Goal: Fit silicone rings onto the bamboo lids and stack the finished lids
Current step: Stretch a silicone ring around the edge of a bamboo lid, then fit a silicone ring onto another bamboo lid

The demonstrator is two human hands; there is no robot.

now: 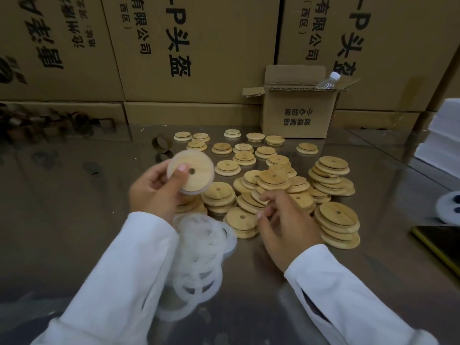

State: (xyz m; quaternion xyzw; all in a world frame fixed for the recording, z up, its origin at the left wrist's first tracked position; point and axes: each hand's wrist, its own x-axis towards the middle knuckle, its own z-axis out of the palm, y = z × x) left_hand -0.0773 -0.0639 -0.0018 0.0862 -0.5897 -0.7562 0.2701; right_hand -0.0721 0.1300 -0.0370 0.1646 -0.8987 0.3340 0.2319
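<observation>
L hand (154, 192) grips one lid (190, 171), ring looks on, just left of the lid pile (273, 176). R hand (286, 220) touches pile, grip unclear. Rings (199, 257) beside pile; lots left to do.

Readable print on my feed, all of it on cardboard.

Middle carton (199, 78) in the back stack: big black characters turned sideways, "P头盔" with a dash ahead of the P. Beside that is a smaller line "有限公司", cut off by the top edge, plus "(西区)" in brackets.

Right carton (403, 58): same three strings, same orientation. The last big character is partly covered.

Left carton (22, 33): print is turned the opposite way. I can make out strokes, but nothing I'd trust as a reading.

Small open box (276, 120) in front of the stack: two lines printed upside down, "玻璃制品" and "小心轻放".
</observation>
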